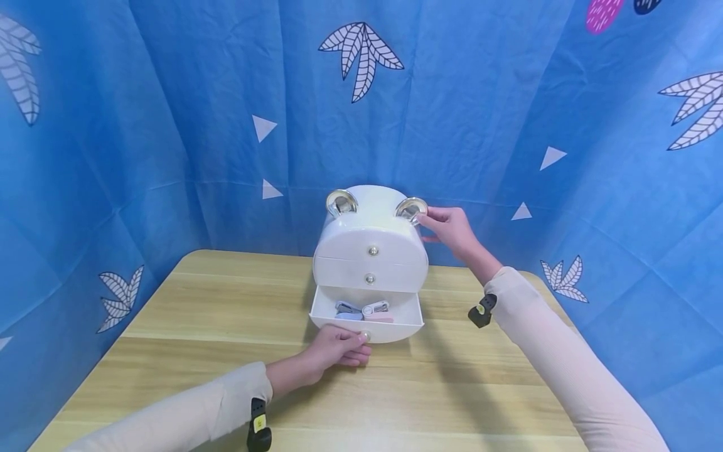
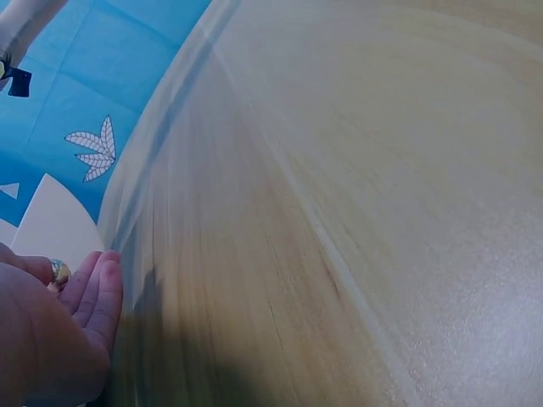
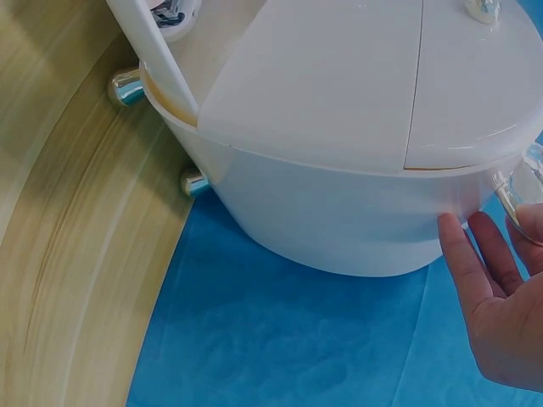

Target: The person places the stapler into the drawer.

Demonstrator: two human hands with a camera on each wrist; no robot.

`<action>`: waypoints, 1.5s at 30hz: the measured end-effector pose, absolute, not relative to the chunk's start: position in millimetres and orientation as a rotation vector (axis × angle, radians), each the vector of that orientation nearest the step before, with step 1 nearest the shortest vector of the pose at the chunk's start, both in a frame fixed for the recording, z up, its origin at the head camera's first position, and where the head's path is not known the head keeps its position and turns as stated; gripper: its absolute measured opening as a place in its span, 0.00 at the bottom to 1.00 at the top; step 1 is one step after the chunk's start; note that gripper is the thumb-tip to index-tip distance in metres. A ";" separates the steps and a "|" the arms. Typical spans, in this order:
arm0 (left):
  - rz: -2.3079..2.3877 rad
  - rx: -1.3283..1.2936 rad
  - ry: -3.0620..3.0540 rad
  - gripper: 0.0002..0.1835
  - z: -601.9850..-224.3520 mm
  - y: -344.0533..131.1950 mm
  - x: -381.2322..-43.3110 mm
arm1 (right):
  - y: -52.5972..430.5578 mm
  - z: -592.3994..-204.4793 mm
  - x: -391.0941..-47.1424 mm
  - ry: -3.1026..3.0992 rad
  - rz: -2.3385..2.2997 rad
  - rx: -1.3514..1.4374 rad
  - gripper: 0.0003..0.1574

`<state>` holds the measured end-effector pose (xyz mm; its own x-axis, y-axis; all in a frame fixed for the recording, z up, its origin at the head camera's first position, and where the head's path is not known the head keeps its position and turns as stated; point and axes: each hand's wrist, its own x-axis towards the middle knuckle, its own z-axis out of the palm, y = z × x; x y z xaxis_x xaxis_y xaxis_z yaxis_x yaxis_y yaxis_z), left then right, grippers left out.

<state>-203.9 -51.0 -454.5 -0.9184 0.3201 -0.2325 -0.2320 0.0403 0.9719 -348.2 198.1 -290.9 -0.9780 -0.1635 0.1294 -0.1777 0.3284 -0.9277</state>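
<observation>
A white drawer box [image 1: 371, 260] with a rounded front and two gold-rimmed ears stands on the table. Its bottom drawer [image 1: 415, 314] is pulled out, with a small blue stapler [image 1: 348, 312] and a pink-and-white stapler [image 1: 377, 312] lying inside. My left hand [image 1: 337, 350] pinches the gold knob [image 2: 59, 272] of that drawer between thumb and forefinger, its other fingers stretched out beneath. At the box's right ear [image 1: 412, 209], my right hand [image 1: 450, 230] grips the rim with thumb and forefinger. Other fingertips [image 3: 448, 222] of that hand are right at the box's side wall.
Two upper drawers with small knobs [image 1: 369, 278] are closed. The box stands on short shiny feet [image 3: 194, 182] near the far edge of the wooden table [image 1: 243, 314]. A blue patterned curtain [image 1: 226, 125] hangs close behind the box and along both sides.
</observation>
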 end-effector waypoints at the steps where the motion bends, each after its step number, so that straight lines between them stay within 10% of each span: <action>1: 1.935 0.088 1.938 0.18 -453.9 -51.0 -203.7 | 198.1 -290.9 -348.3 -2.550 1.783 0.326 0.21; 45: 2.070 -0.035 1.953 0.18 -463.7 -39.1 -247.8 | 199.2 -280.6 -350.0 -2.597 1.866 0.340 0.21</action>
<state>-247.8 -39.1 -463.7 -0.9563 0.1952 -0.2176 -0.2286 -0.0354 0.9729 -350.0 199.2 -280.6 -0.9749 -0.2139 0.0624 -0.1274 0.3053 -0.9437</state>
